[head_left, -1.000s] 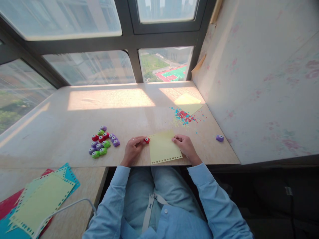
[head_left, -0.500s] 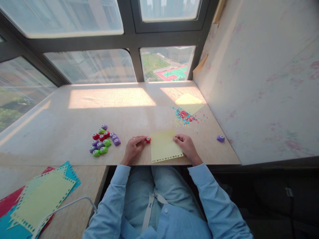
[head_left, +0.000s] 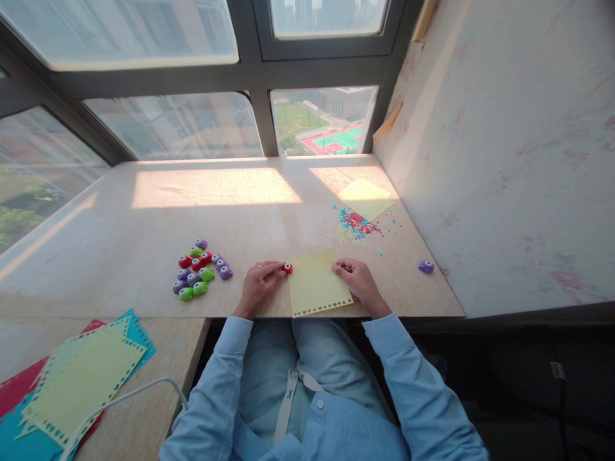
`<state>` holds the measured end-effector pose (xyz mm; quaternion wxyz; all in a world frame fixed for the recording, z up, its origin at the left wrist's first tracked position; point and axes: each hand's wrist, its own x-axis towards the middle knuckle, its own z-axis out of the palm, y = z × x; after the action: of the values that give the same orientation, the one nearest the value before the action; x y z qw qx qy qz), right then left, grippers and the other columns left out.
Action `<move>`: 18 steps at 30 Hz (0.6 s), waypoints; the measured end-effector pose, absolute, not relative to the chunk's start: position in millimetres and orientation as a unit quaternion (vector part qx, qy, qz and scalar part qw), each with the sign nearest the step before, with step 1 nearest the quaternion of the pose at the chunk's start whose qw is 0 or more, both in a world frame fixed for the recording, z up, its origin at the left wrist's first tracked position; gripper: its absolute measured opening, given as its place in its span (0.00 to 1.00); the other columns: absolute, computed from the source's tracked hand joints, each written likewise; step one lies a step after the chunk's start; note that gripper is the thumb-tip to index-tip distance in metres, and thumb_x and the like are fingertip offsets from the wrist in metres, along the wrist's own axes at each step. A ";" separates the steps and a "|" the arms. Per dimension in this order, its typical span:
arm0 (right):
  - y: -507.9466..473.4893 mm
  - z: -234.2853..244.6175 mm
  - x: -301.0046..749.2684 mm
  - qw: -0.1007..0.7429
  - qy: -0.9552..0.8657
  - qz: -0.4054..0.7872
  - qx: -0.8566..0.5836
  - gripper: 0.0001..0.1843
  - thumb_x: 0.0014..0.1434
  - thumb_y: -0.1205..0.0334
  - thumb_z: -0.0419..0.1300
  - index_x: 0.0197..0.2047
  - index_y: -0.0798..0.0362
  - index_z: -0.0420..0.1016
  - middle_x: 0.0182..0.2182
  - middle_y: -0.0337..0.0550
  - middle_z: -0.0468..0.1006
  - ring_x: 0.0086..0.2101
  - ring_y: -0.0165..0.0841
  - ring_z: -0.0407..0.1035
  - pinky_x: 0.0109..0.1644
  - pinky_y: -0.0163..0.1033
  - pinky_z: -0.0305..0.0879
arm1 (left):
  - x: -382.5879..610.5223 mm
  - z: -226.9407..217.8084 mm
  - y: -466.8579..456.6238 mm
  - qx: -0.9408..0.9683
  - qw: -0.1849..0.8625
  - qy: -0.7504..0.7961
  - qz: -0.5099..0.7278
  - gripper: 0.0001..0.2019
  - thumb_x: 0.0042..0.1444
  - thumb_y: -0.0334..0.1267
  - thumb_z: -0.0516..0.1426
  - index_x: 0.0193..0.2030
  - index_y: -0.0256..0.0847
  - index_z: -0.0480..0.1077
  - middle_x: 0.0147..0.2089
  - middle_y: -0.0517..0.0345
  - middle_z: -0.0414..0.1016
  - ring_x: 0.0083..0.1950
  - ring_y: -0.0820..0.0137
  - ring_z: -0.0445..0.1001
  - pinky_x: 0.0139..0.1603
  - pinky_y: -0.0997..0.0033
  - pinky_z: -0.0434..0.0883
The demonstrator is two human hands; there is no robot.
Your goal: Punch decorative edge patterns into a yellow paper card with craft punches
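A red craft paper punch [head_left: 287,268] sits at the left edge of a pale yellow sheet [head_left: 319,285]. My left hand [head_left: 259,283] is closed on the punch, which stays close against the paper. Along the sheet's near edge runs a row of small punched shapes, hearts and stars among them. My right hand [head_left: 358,280] pinches the sheet's right edge, thumb and fingers together. To the left of my left hand lies a group of red, green and purple punches [head_left: 196,264].
Red, blue and yellow confetti [head_left: 358,224] is scattered beside another yellow sheet [head_left: 366,197]. A lone purple punch [head_left: 426,266] lies near the wall. Punched coloured sheets [head_left: 86,378] and a white cable [head_left: 144,386] are at lower left. Windows border the far edge.
The red punch has shifted very slightly right against the sheet's left edge, and the sheet has turned a little. My right hand keeps its pinch.
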<state>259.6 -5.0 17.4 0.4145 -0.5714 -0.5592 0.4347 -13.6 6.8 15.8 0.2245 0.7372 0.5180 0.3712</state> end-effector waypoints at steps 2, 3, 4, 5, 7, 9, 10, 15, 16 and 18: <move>-5.0 17.1 259.3 0.412 -0.562 0.430 -0.574 0.17 0.54 0.50 0.58 0.32 0.55 0.78 0.25 0.42 0.78 0.28 0.34 0.69 0.30 0.35 0.62 | -13.7 16.2 7.1 0.741 0.222 0.515 0.370 0.11 0.59 0.41 0.58 0.44 0.44 0.78 0.46 0.54 0.81 0.46 0.64 0.76 0.50 0.60 0.71; -4.9 17.1 259.1 0.413 -0.562 0.429 -0.574 0.17 0.54 0.50 0.58 0.32 0.55 0.79 0.25 0.42 0.78 0.28 0.34 0.69 0.30 0.35 0.62 | -13.9 16.5 7.2 0.744 0.221 0.512 0.368 0.11 0.59 0.41 0.58 0.44 0.45 0.78 0.45 0.53 0.81 0.46 0.64 0.76 0.50 0.60 0.71; -4.8 17.0 258.9 0.414 -0.561 0.428 -0.576 0.17 0.54 0.50 0.58 0.32 0.56 0.79 0.26 0.42 0.78 0.28 0.34 0.69 0.30 0.35 0.62 | -14.1 16.7 7.3 0.748 0.220 0.509 0.365 0.11 0.59 0.42 0.58 0.44 0.45 0.78 0.45 0.53 0.81 0.46 0.64 0.76 0.49 0.60 0.71; -4.6 16.9 258.8 0.415 -0.559 0.427 -0.577 0.16 0.54 0.50 0.58 0.32 0.56 0.78 0.26 0.42 0.79 0.27 0.34 0.69 0.29 0.35 0.62 | -14.3 17.0 7.4 0.752 0.219 0.506 0.361 0.11 0.59 0.42 0.57 0.44 0.45 0.78 0.44 0.53 0.81 0.45 0.64 0.76 0.48 0.61 0.71; -4.4 16.2 258.6 0.415 -0.558 0.423 -0.581 0.16 0.54 0.51 0.58 0.31 0.56 0.78 0.26 0.43 0.79 0.27 0.34 0.70 0.29 0.35 0.61 | -14.7 17.5 7.3 0.760 0.217 0.500 0.353 0.11 0.59 0.42 0.58 0.44 0.45 0.79 0.43 0.53 0.81 0.44 0.64 0.76 0.47 0.61 0.71; -4.5 15.1 258.7 0.416 -0.558 0.417 -0.584 0.16 0.55 0.51 0.58 0.32 0.55 0.78 0.27 0.43 0.79 0.28 0.34 0.70 0.30 0.35 0.62 | -15.1 18.4 6.6 0.765 0.216 0.496 0.350 0.11 0.59 0.43 0.58 0.44 0.45 0.79 0.43 0.53 0.81 0.43 0.64 0.76 0.47 0.61 0.70; -4.7 14.6 258.7 0.416 -0.559 0.414 -0.586 0.16 0.55 0.52 0.58 0.33 0.55 0.79 0.27 0.43 0.79 0.29 0.34 0.70 0.30 0.35 0.62 | -15.2 19.1 6.0 0.767 0.217 0.494 0.347 0.10 0.58 0.43 0.58 0.43 0.45 0.79 0.42 0.53 0.81 0.43 0.64 0.76 0.46 0.62 0.70; -7.9 14.8 257.5 0.412 -0.556 0.413 -0.593 0.16 0.56 0.52 0.57 0.34 0.55 0.79 0.28 0.43 0.80 0.30 0.35 0.72 0.31 0.35 0.64 | -15.2 24.3 2.7 0.774 0.218 0.487 0.341 0.09 0.56 0.43 0.61 0.40 0.44 0.78 0.40 0.54 0.81 0.42 0.64 0.76 0.44 0.63 0.70; -8.9 15.4 256.9 0.412 -0.555 0.413 -0.593 0.16 0.57 0.52 0.57 0.34 0.55 0.79 0.29 0.44 0.80 0.30 0.35 0.72 0.32 0.36 0.64 | -15.1 25.3 2.3 0.774 0.218 0.485 0.343 0.09 0.55 0.43 0.62 0.40 0.45 0.78 0.40 0.55 0.81 0.41 0.65 0.76 0.45 0.63 0.70; -11.3 16.7 255.5 0.414 -0.555 0.414 -0.591 0.16 0.57 0.52 0.57 0.35 0.55 0.79 0.31 0.45 0.81 0.31 0.36 0.72 0.33 0.36 0.65 | -15.0 26.8 1.6 0.775 0.218 0.481 0.347 0.08 0.56 0.43 0.61 0.40 0.45 0.79 0.40 0.55 0.81 0.42 0.65 0.76 0.45 0.64 0.70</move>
<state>255.5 -11.3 16.7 0.4141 -0.5911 -0.5548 0.4139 -15.0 1.6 26.8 0.2177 0.7751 0.4812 0.3468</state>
